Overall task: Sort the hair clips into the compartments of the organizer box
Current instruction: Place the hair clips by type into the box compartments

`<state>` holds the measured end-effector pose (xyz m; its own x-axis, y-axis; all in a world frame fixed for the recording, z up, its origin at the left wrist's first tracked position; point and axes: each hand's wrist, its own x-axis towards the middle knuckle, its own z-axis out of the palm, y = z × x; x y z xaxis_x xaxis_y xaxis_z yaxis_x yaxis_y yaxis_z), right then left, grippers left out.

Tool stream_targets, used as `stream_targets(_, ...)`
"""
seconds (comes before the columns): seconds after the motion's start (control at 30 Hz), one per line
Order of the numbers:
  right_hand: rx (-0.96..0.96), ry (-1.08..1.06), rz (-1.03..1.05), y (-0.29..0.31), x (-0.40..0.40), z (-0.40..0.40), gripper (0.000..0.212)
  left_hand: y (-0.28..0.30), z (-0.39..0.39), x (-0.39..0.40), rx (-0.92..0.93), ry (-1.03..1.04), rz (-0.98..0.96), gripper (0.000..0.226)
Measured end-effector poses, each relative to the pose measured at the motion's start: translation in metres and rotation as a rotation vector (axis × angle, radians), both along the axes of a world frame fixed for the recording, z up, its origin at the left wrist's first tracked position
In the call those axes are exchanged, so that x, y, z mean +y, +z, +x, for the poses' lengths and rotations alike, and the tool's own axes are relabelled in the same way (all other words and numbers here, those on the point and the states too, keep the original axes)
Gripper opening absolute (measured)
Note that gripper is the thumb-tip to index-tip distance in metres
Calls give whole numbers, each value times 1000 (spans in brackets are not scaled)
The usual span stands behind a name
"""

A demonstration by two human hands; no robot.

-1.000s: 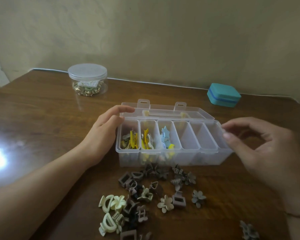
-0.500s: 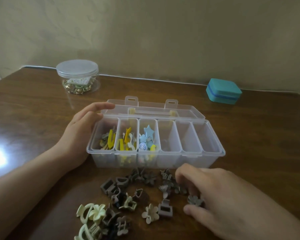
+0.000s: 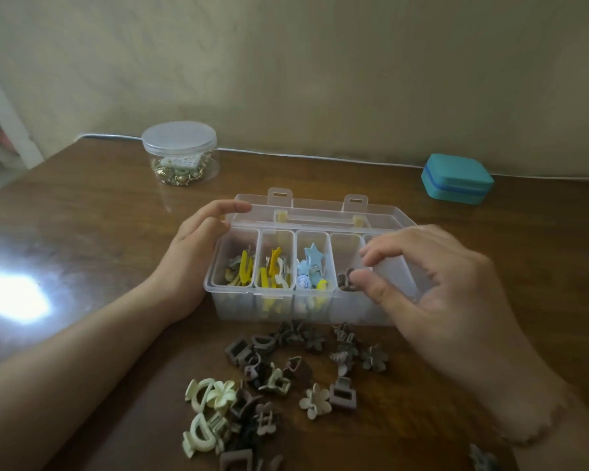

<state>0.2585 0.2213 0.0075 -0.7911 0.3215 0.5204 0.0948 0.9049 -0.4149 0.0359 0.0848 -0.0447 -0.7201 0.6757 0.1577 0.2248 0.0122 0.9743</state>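
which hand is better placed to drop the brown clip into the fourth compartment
The right hand: it already pinches the brown clip directly over the fourth compartment from the left in the organizer box. The left hand rests on the box's left end, steadying it.

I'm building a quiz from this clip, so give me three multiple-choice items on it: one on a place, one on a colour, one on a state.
1. Where is the brown clip in the right hand?
A. over the fourth compartment
B. in the jar
C. on the case

2. What colour is the case?
A. red
B. teal
C. black

3. How is the box?
A. latched
B. upside down
C. open

Answers: 1 A, the clip hangs right of the blue clips. 2 B, teal with a blue band. 3 C, the lid lies back while the left hand steadies the box.
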Motion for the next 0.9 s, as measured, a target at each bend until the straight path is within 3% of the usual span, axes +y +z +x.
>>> stream_targets(0.1, -7, 41, 44, 7, -5, 17, 15, -1, -1, 1, -10, -9, 15, 36)
stream_targets(0.17, -189, 47, 37, 11, -10, 29, 22, 0, -1, 2, -41, -9, 38, 35)
stream_targets(0.23, -471, -34, 145, 9, -18, 34, 42, 0, -2, 2, -75, -21, 63, 34)
stream_targets(0.33, -587, -40, 207, 0, -21, 30, 46, -1, -4, 2, -114, -35, 59, 38)
stream_targets(0.5, -520, 92, 49, 6, -11, 33, 37, -3, -8, -1, -95, -44, 23, 42)
stream_targets(0.57, -296, 109, -121, 15, -11, 28, 31, -5, -10, -3, -99, -47, 19, 46)
stream_targets(0.63, -86, 45, -40, 13, -5, 16, 27, -5, -9, -3, -80, -52, 18, 42)
stream_targets(0.77, -38, -50, 84, 0, 3, 2, 40, -7, -8, 0, -72, -33, 11, 38)
stream_targets(0.9, -73, 244, 37, 9, -6, 20, 22, -8, -9, 1, -60, -30, 8, 38)
